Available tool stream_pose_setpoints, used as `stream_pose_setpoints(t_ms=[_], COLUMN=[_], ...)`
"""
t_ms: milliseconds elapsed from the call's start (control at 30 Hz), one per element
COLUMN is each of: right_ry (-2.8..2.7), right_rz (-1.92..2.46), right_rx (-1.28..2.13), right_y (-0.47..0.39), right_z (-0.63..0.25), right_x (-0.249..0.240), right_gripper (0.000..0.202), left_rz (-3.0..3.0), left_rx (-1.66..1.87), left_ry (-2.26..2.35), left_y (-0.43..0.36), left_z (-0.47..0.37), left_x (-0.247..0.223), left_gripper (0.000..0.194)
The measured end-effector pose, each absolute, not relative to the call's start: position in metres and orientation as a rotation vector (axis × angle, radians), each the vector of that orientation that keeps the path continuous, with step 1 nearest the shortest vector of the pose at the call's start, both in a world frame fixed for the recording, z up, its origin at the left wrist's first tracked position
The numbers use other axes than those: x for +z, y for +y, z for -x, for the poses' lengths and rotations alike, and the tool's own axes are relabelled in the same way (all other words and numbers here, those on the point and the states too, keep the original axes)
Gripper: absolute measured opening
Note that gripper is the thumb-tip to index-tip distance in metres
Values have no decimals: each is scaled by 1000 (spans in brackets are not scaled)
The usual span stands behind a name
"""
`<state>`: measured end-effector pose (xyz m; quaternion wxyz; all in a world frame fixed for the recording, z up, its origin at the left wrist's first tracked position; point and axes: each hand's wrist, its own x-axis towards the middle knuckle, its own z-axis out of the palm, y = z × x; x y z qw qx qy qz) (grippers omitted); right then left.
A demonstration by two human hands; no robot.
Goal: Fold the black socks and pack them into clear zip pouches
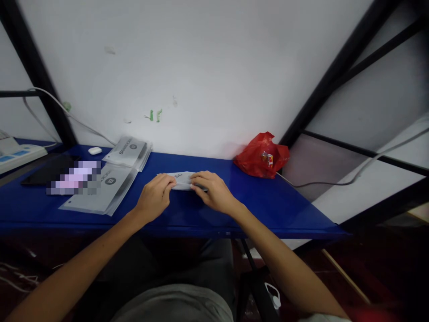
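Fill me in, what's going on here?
A person's left hand and right hand hold a printed pouch between them, one at each side, at the blue table. Similar pouches lie in two piles to the left. A red bag sits to the right.

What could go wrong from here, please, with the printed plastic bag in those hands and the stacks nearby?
The printed plastic bag looks thin, so it might crease or slip between the left hand and right hand.
The front bag stack lies loosely fanned, so a brush from the left forearm could spread it across the blue table.
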<state>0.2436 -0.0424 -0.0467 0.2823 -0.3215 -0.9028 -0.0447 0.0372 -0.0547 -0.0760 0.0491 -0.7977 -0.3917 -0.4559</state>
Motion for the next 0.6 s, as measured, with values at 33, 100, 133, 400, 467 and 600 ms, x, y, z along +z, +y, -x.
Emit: stream_pose_setpoints(t_ms=[33, 100, 133, 400, 467, 600], right_ry=[-2416, -2417, -2418, -2423, -2429, -2439], right_rz=[872, 893, 902, 925, 924, 825], right_rx=[-136, -168, -181, -223, -204, -137], right_y=[-41, -40, -40, -48, -49, -47], right_z=[-244, -244, -243, -234, -231, -228], right_x=[-48, -50, -51, -46, -45, -46], right_gripper=[16, 16, 16, 15, 13, 14], left_rz=[2428, 2443, 2465, 2550, 2524, 2470], left_rx=[-1375, -1327, -1297, -1089, -1106, -1114], left_ry=[-1212, -1243, -1250, -1122, -1099, -1082], left_y=[-55, -55, -56, -56, -54, -51], left_z=[-38, -38, -39, -39, -40, -40], left_x=[-77, -78, -77, -77, -77, -75], left_gripper=[21, 21, 21, 24, 26, 27])
